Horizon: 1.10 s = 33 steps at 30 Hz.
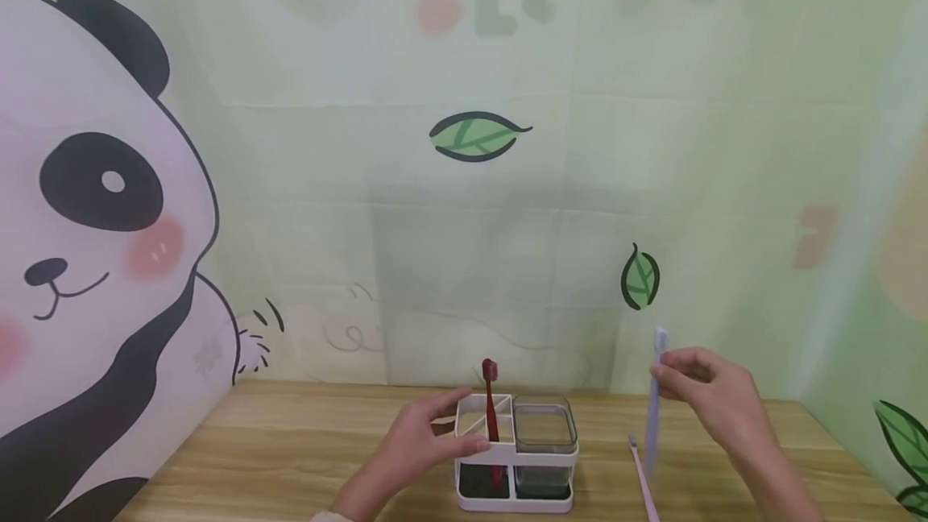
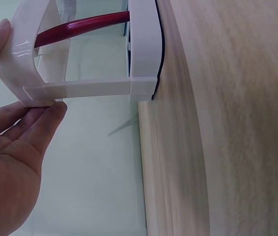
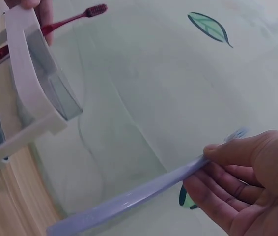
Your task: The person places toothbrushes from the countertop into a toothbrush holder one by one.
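Observation:
A white toothbrush holder (image 1: 516, 449) stands on the table, its upper frame split into compartments. My left hand (image 1: 416, 433) grips that frame at its left side, thumb at the front and fingers behind, as the left wrist view also shows. Upright in a left compartment is a red toothbrush (image 1: 490, 401), bristles up. To the right, my right hand (image 1: 714, 397) pinches a light purple toothbrush (image 1: 652, 417) near its head, handle hanging down, apart from the holder. Below it a pink toothbrush (image 1: 642, 478) lies on the table.
A clear grey cup (image 1: 545, 425) sits in the holder's right side. The wooden table (image 1: 290, 449) ends at a pale green cloth backdrop (image 1: 304, 143) printed with a panda and leaves.

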### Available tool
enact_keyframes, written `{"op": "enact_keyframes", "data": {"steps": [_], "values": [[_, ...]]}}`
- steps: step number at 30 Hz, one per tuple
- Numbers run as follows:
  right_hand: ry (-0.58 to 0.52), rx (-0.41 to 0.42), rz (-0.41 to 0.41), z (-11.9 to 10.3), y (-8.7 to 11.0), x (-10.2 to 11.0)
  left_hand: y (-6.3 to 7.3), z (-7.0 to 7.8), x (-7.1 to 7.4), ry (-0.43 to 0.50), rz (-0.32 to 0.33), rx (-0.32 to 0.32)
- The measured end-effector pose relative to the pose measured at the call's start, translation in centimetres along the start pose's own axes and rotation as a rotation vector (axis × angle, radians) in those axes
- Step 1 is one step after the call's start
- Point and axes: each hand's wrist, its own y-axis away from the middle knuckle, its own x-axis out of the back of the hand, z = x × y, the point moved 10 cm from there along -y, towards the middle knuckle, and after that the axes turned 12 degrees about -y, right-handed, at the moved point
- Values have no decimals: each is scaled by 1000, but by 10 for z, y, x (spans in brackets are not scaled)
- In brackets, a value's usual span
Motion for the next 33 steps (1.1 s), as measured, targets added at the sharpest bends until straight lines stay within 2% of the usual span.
{"op": "enact_keyframes", "data": {"steps": [7,13,25,33], "values": [[-76,58,26,-16,4,-10,0,1,1,-9,2,-3],[-182,109,34,-31,8,-21,0,1,1,-9,-2,4],[-284,185,21,-56,18,-47,0,1,1,-11,-2,22],[-331,151,53,-58,22,-60,1,2,1,-6,0,13]]}}
